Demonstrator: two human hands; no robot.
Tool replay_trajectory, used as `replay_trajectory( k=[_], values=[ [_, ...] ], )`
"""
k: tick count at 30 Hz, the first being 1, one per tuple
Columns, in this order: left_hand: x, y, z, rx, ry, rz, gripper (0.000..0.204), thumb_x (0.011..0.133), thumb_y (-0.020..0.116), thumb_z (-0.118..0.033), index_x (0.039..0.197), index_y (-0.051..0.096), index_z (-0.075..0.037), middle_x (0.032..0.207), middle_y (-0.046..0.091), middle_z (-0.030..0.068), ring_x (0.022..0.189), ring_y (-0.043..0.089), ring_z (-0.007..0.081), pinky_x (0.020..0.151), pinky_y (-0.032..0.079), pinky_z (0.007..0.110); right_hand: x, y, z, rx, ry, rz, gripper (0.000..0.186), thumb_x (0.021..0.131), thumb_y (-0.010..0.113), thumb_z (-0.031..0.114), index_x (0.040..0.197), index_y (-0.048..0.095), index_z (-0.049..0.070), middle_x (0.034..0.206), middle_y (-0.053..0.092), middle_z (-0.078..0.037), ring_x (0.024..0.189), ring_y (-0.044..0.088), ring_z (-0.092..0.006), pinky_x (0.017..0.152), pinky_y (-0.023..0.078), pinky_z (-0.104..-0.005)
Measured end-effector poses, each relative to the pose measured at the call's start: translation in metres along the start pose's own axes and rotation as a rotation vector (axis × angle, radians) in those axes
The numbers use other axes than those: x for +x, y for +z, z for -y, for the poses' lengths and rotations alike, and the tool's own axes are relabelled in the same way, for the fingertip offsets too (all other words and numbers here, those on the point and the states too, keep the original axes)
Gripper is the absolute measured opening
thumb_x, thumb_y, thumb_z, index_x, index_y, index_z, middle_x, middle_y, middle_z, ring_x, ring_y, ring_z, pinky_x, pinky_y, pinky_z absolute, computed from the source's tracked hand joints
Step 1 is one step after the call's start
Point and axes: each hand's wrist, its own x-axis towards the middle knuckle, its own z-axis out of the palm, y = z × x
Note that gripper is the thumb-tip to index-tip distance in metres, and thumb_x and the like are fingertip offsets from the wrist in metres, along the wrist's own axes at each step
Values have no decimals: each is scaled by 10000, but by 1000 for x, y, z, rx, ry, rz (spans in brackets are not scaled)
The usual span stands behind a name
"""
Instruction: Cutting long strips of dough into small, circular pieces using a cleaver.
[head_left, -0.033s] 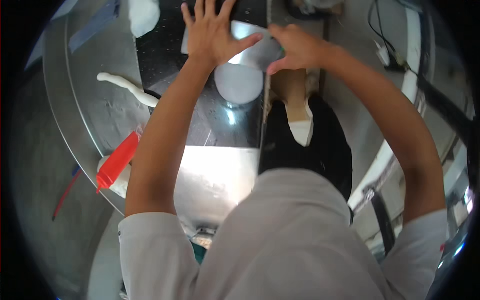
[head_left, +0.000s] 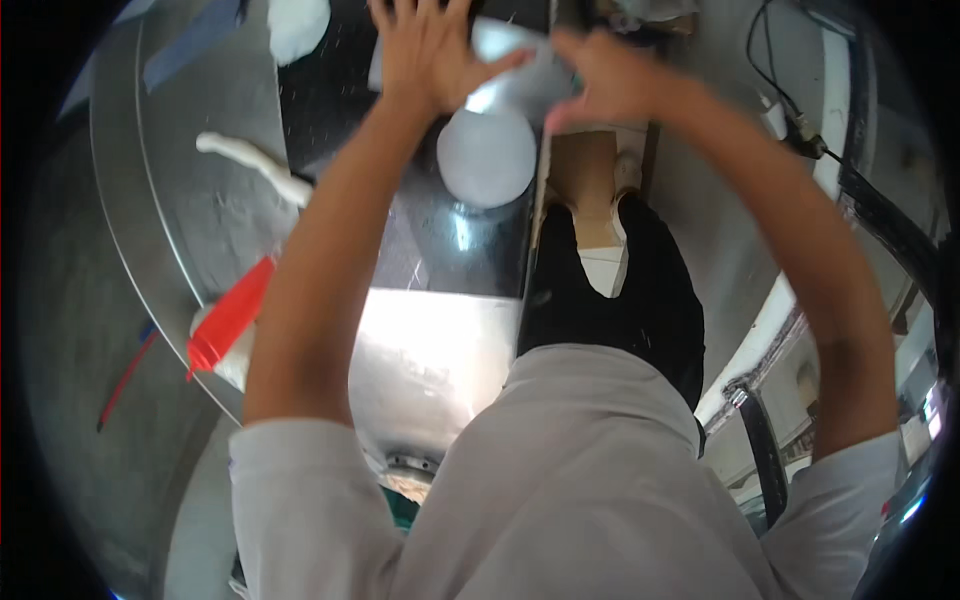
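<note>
My left hand [head_left: 425, 55] lies with fingers spread flat on a pale, shiny sheet [head_left: 515, 55] at the far edge of the dark worktop [head_left: 330, 110]. The thumb reaches across the sheet. My right hand [head_left: 600, 85] pinches the sheet's right side, fingers closed on it. Just below the sheet, between my forearms, rests a round, pale dough disc [head_left: 487, 155]. The sheet's far part is cut off by the picture's top edge.
A red squeeze bottle [head_left: 232, 312] lies on the steel table [head_left: 170, 220] at my left, near its rim. A long white dough strip [head_left: 250, 160] and a white lump [head_left: 297, 22] lie further back. Cables [head_left: 790, 115] run at the right.
Both hands and the sheet sit slightly nearer the top edge, and the right hand looks blurred. Nothing else has visibly moved.
</note>
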Motion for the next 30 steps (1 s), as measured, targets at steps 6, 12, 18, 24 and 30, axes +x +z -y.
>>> replay_trajectory(
  k=[6, 12, 18, 24, 30],
  values=[
    [31, 6, 50, -113, 22, -258, 1040, 770, 679, -583, 1570, 211, -110, 1618, 164, 215, 1493, 124, 420, 1189, 93, 608, 79, -63, -38, -342, -407, -425, 410, 788, 764, 200, 1096, 594, -9, 833, 686, -240, 679, 692, -352, 618, 567, -435],
    [-59, -33, 10, -221, 526, 351, 691, 752, 789, -110, 1374, 491, -158, 1368, 534, 90, 1275, 508, 285, 1069, 409, 433, 27, -10, 20, 238, 315, 125, 662, 831, 778, 396, 1246, 480, -26, 1042, 623, -217, 974, 645, -304, 821, 520, -445],
    [-33, -45, -15, -233, 433, 570, 424, 777, 683, 14, 1169, 595, -122, 1097, 670, 136, 1049, 653, 313, 926, 502, 390, -33, 65, 18, 275, -15, -135, 483, 868, 740, 287, 1151, 483, -8, 965, 641, -245, 880, 638, -398, 787, 495, -452],
    [-39, -65, -8, -511, 337, 809, 245, 734, 713, 40, 901, 550, -36, 1003, 595, 155, 976, 635, 334, 811, 508, 397, -62, 88, 38, 261, 77, -111, 467, 896, 710, 292, 1108, 429, -15, 957, 603, -285, 885, 610, -452, 771, 479, -465],
    [-60, -50, -26, -347, 216, 494, 340, 697, 741, 51, 969, 555, -32, 1012, 561, 146, 1000, 614, 362, 848, 524, 410, -59, 83, 39, 247, 170, -40, 469, 896, 712, 314, 1080, 430, -12, 904, 604, -278, 828, 615, -441, 740, 474, -478]
  ],
)
